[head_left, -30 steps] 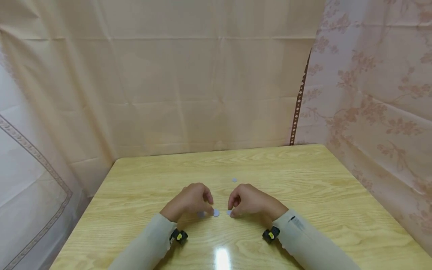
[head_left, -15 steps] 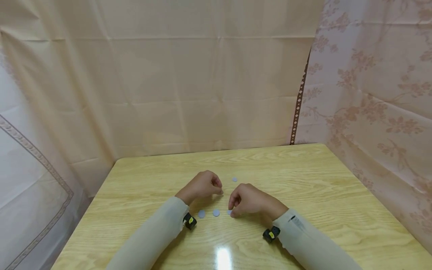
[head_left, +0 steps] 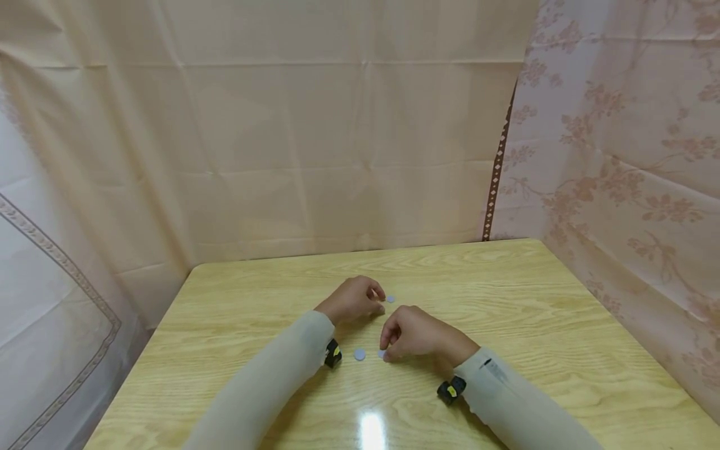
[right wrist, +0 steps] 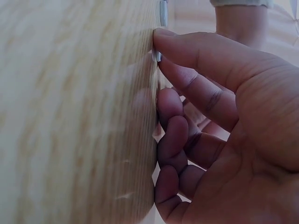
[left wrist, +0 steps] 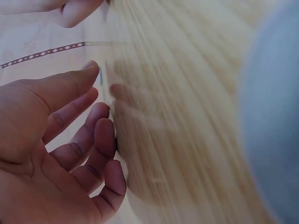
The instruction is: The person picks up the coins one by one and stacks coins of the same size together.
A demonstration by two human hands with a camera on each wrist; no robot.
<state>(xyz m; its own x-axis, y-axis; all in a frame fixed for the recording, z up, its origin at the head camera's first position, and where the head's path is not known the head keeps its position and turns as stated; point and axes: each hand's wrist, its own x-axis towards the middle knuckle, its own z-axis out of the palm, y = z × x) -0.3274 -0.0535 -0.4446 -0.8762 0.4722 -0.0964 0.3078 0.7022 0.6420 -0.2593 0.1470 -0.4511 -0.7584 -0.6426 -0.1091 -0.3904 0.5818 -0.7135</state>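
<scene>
My left hand (head_left: 354, 299) reaches over the table beside a small pale round disc (head_left: 390, 299), the farthest one. In the left wrist view, thumb and forefinger stand apart, with the thin edge of that disc (left wrist: 101, 75) just past the thumb tip, and the other fingers bend loosely against the wood. My right hand (head_left: 415, 332) stays low on the table and pinches another pale disc (head_left: 382, 354) between thumb and forefinger. The right wrist view shows this disc's edge (right wrist: 158, 56) between the two fingertips. A further disc (head_left: 359, 354) lies flat just left of the right hand.
The discs lie on a light wood-grain table (head_left: 478, 281). A plain beige curtain (head_left: 337, 156) hangs behind it, and a flowered cloth (head_left: 630, 187) hangs along the right side. Small black cameras (head_left: 333, 354) sit at both wrists. A bright reflection shines near the front.
The left hand has moved away and to the right, from the near row of discs to the far disc. The leftmost near disc is now hidden by the left arm. The right hand stays put.
</scene>
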